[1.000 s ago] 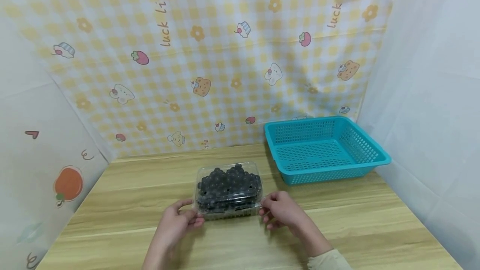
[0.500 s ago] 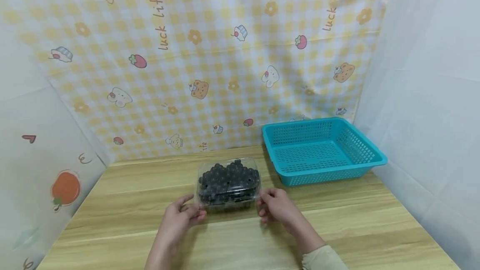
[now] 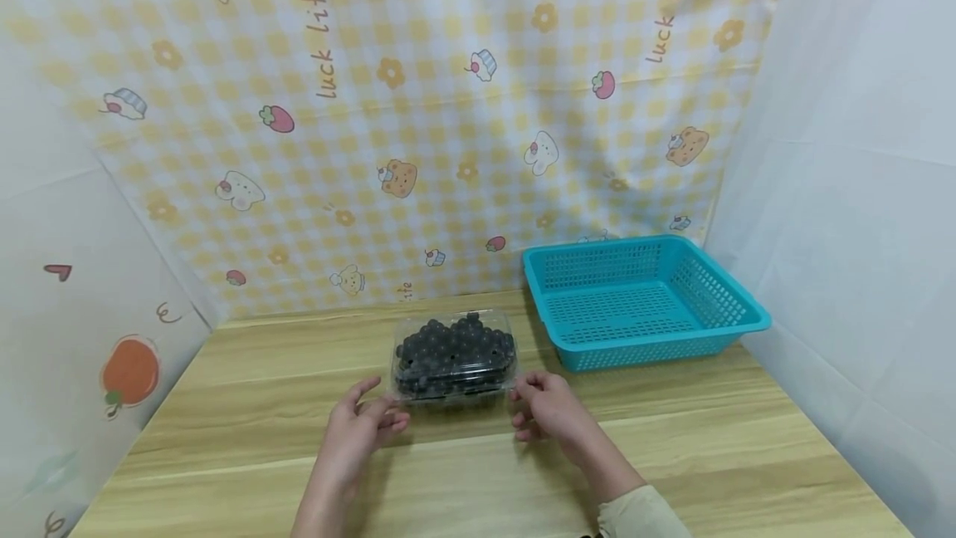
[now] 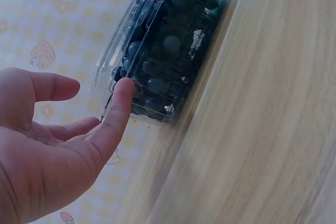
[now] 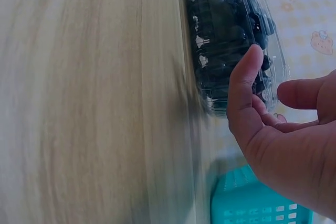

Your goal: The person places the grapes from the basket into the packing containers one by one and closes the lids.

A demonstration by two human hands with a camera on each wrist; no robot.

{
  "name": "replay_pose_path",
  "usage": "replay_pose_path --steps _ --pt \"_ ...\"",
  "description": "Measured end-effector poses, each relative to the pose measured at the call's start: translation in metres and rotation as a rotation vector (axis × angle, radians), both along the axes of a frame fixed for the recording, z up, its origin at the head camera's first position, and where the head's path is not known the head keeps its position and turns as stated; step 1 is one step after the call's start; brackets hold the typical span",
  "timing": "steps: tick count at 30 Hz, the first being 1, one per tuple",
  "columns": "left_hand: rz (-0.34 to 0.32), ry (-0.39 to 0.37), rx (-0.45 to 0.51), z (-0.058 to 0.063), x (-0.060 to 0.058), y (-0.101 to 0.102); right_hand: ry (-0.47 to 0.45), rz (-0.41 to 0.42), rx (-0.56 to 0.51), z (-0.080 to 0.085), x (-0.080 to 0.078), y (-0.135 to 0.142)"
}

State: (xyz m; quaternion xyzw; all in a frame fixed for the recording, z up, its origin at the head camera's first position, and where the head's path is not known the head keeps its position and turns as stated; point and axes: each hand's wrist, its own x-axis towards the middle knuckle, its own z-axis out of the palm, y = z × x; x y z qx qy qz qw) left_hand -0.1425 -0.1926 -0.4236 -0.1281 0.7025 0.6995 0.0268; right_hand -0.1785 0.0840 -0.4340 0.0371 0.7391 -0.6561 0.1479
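A clear plastic clamshell box [image 3: 454, 359] of dark, round, grape-like fruit [image 4: 157, 40] stands with its lid down on the wooden table. My left hand [image 3: 361, 426] is at its near left corner. The fingers of that hand are spread and relaxed, and one fingertip [image 4: 124, 88] overlaps the box corner in the left wrist view. At the near right corner is my right hand [image 3: 553, 409], its fingers loosely bent. In the right wrist view a gap shows between its thumb [image 5: 299, 94] and raised finger [image 5: 244, 80], close to the box rim. Whether either hand touches the plastic, I cannot tell.
A turquoise perforated basket [image 3: 642, 339] stands at the back right of the wooden table [image 3: 478, 488], with nothing seen inside it. A yellow checked cloth [image 3: 441, 131] hangs behind. White sheets close off the left and right sides.
The box has moved slightly away from me, towards the back of the table. My left hand's fingers have loosened from its corner, and the right hand has followed the box a little.
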Motion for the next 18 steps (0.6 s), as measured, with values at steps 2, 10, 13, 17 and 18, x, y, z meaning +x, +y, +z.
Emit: replay_pose_path --steps 2,10,13,17,18 --pt "0.0 0.0 -0.006 0.0 -0.001 0.0 0.0 -0.006 0.0 0.0 0.0 -0.001" --pt "-0.009 -0.006 -0.044 0.001 0.002 0.002 -0.002 -0.026 0.005 -0.001 0.001 -0.004" --pt "-0.021 -0.011 -0.085 0.003 0.002 0.003 0.005 -0.027 0.04 0.004 0.001 -0.002" --pt "-0.053 -0.015 -0.22 0.009 0.003 0.003 0.058 -0.011 0.206 0.022 0.001 0.003" --pt "-0.059 -0.013 -0.278 0.012 0.003 0.003 0.088 -0.004 0.267 0.029 0.001 0.006"
